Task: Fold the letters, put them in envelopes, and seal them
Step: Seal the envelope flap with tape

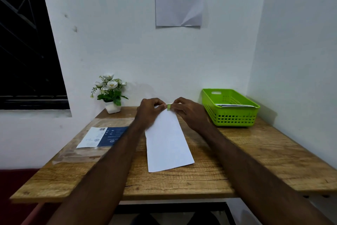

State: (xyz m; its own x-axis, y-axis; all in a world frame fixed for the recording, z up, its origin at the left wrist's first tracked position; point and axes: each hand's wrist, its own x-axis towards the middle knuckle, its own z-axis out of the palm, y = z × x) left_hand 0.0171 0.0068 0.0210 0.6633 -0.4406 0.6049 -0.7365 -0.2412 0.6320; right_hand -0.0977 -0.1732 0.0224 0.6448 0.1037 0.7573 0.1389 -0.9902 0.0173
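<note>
White envelope [168, 142] lies flat on wood desk [246, 151], centre, long side running away from the person; plain, smooth, no print showing. Both hands at its far end: left hand [148, 112] & right hand [189, 111] w/ grip closed, fingertips pinching a small green piece [169, 106] at the envelope's far edge. Green basket [230, 108] w/ papers at right, well apart. Clear sleeve w/ blue-white card [103, 137] at left. Potted flowers [110, 91] at back.
</note>
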